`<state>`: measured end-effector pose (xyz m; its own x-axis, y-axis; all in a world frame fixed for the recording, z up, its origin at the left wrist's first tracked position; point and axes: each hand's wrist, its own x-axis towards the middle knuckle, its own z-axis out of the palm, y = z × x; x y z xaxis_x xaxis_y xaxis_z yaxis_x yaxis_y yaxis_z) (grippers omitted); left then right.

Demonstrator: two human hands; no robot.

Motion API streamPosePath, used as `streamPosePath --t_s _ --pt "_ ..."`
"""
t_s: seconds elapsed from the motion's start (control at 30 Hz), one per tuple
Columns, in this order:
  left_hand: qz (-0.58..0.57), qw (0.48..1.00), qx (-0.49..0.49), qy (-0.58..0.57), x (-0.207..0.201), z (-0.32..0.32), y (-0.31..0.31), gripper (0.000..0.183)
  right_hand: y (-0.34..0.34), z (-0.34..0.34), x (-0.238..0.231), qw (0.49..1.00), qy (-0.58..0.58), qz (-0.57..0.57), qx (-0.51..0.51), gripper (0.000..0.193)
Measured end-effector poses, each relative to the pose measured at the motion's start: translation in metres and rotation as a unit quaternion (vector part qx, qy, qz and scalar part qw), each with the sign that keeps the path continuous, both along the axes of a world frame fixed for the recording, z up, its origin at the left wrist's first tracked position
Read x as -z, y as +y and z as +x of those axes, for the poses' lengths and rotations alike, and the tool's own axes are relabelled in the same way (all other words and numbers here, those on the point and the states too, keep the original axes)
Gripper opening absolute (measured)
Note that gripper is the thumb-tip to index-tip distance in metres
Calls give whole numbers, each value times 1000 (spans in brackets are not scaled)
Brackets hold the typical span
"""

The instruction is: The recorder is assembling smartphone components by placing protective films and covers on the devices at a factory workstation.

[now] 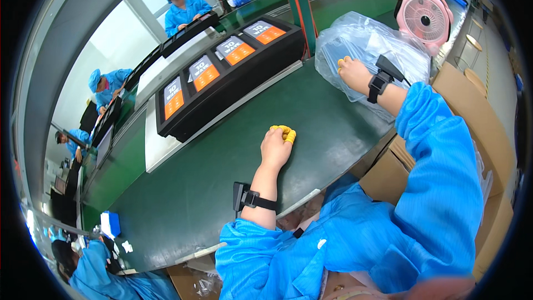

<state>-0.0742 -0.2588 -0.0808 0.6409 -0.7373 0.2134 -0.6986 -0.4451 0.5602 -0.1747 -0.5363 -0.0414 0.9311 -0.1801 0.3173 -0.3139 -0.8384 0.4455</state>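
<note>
My left hand (277, 145) is over the green work surface (222, 189), its fingers in yellow finger cots curled together. Nothing shows between them. At the right, my right hand (353, 75) is on a large clear plastic bag (363, 36), its fingers bent into the crumpled film. Flat, pale contents show dimly through the bag. Beyond my left hand stands a long black tray (236, 86) with several compartments. In them lie grey-and-orange printed boxes (204, 73). Each wrist carries a black strapped device.
A pink fan (425, 18) stands behind the bag. Cardboard boxes (472, 116) line my right side. A green post (298, 5) rises beyond the tray. Co-workers in blue (187, 12) work along the line at the left. A blue-and-white box (110, 224) sits at the near left.
</note>
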Motion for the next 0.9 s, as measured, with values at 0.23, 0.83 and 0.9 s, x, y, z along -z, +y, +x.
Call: streamPosePath --t_s 0.23,0.83,0.9 --pt "-3 1000 1 9 -4 -5 5 21 22 -16 -10 999 24 12 34 18" --pt "-33 999 -19 35 -1 -2 -3 25 111 -18 12 884 -211 408 -85 62" --pt "-32 999 -16 24 -3 -6 -3 27 113 -41 8 897 -186 396 -56 61"
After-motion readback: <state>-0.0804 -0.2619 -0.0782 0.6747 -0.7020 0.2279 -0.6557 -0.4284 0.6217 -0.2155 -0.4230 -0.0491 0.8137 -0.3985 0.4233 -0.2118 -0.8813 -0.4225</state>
